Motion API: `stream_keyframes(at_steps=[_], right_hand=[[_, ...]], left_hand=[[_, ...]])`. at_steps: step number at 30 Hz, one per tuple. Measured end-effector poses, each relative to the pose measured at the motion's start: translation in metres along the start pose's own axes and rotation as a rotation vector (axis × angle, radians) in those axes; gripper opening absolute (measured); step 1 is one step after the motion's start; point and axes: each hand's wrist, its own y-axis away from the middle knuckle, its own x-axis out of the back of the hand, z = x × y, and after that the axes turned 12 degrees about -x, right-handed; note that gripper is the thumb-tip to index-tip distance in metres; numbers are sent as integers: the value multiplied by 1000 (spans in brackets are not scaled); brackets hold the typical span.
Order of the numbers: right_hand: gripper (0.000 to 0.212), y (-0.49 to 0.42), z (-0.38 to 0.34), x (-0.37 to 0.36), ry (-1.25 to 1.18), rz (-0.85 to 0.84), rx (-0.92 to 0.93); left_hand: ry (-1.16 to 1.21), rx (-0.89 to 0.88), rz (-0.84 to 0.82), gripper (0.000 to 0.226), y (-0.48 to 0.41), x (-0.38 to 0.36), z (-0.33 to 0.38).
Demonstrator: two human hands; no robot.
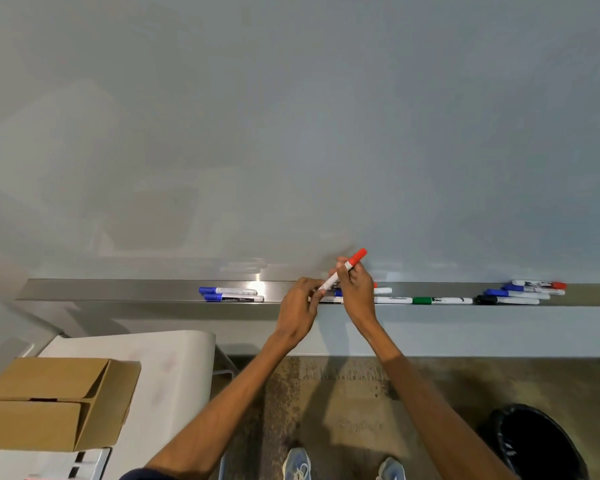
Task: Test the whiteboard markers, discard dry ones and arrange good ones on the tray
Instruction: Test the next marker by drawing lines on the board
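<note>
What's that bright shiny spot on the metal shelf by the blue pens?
Head view: it's glare, a light bouncing off the metal tray just right of the two blue markers; the whiteboard above carries soft, blurry reflections.

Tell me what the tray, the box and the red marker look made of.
The tray looks like brushed metal, perhaps aluminium: grey, with a bright glare spot. The box is cardboard: matte brown, folded flaps. The red marker seems plastic: smooth white barrel, red cap.
</note>
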Motion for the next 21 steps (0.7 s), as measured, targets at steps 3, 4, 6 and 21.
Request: stream_keyframes(at_steps=[3,4,6,21], right_hand=[[26,4,-8,2,84,-39,45],[32,4,-10,4,129,-47,65],[45,3,-12,10,214,-56,106],[48,0,-37,48,1223,56,393]], left_hand=[[114,43,-88,32,0,2,11],[167,75,-91,33,-1,4,13],[337,144,-41,31,-3,10,15],[-440,-460,-405,45,-50,51,34]])
